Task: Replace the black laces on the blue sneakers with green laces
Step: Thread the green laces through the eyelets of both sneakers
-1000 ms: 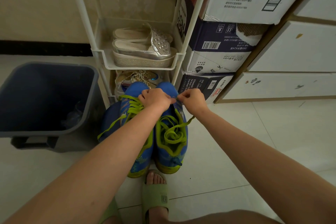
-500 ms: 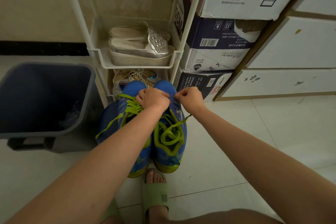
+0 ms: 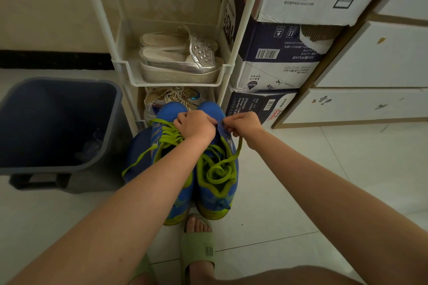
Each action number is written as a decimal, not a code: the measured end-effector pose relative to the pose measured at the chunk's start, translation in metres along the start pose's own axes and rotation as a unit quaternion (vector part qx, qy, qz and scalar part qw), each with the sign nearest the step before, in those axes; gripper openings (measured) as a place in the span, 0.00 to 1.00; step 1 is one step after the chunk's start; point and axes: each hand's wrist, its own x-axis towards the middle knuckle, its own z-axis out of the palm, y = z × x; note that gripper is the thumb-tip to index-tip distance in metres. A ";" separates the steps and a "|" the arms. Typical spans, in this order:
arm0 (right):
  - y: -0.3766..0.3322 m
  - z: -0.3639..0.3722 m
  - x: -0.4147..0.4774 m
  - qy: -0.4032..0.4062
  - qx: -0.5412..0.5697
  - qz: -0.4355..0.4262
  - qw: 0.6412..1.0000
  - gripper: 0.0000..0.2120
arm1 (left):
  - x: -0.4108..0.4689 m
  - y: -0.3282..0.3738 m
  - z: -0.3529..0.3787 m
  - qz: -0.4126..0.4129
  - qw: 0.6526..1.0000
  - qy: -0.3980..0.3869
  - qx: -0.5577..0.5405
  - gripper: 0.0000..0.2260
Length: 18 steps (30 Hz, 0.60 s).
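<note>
While left forearm hides sneaker | right hand seemingly pinches lace | bin beside

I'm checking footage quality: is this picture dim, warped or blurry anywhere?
Head view: dim, flat light; wide-angle distortion bows the shoe rack and stretches the forearms; left hand, right hand, green lace and blue sneaker look sharp; trash bin interior is murky.

A white shelf rack stands on pale floor tiles against a beige wall. A grey bin is left of it. Stacked boxes and white drawers are on its right.
</note>
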 end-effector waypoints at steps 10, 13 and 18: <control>-0.005 -0.001 -0.002 -0.012 -0.072 -0.017 0.997 0.06 | 0.001 -0.002 0.004 0.012 1.000 0.019 0.003 0.13; -0.004 0.000 -0.001 -0.001 -0.126 -0.063 0.990 0.06 | 0.002 -0.004 0.007 0.029 0.999 0.041 0.018 0.13; -0.004 0.003 -0.005 0.017 -0.196 -0.130 0.972 0.06 | 0.002 -0.001 0.009 0.033 0.996 0.072 0.050 0.11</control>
